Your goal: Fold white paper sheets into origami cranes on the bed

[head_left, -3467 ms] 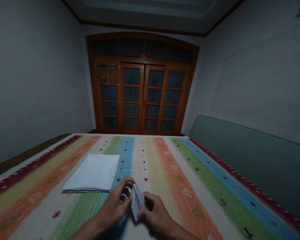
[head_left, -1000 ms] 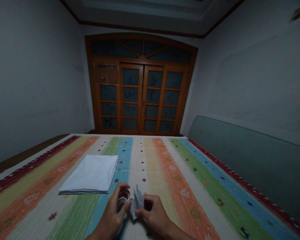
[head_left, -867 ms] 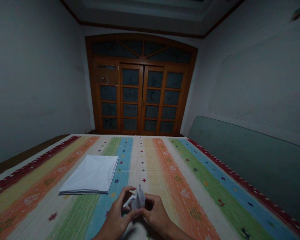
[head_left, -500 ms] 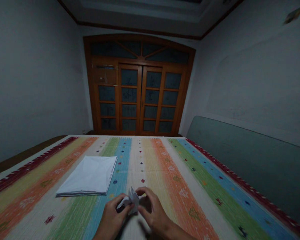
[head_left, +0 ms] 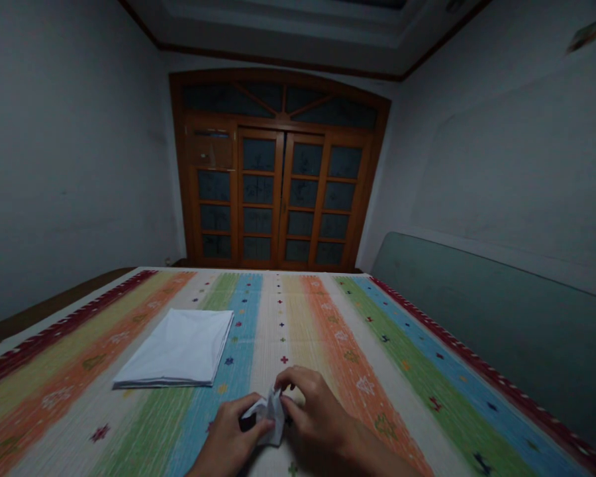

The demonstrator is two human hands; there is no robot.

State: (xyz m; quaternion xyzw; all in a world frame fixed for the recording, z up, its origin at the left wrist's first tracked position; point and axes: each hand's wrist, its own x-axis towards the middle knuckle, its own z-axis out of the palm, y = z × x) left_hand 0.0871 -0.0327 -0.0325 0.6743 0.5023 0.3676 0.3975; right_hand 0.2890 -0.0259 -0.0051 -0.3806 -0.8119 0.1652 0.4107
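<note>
Near the front edge of the view, a small folded piece of white paper [head_left: 274, 424] stands between my two hands, with creased flaps pointing up. My left hand [head_left: 232, 427] pinches its left side, thumb in front and fingers behind. At its upper right, the thumb and fingertips of my right hand [head_left: 315, 407] close on a raised flap. The exact folds are partly covered by my fingers. Farther off to the left lies a stack of square white paper sheets [head_left: 181, 348], flat and apart from both hands.
A striped, multicoloured cloth [head_left: 338, 344] covers the table. Along the right side stands a pale green panel [head_left: 477, 298]. Wooden doors with glass panes [head_left: 281, 192] close off the far wall.
The folded paper has turned and come slightly lower and to the right. My right hand has shifted to grip its top flap, while my left hand still holds the left side.
</note>
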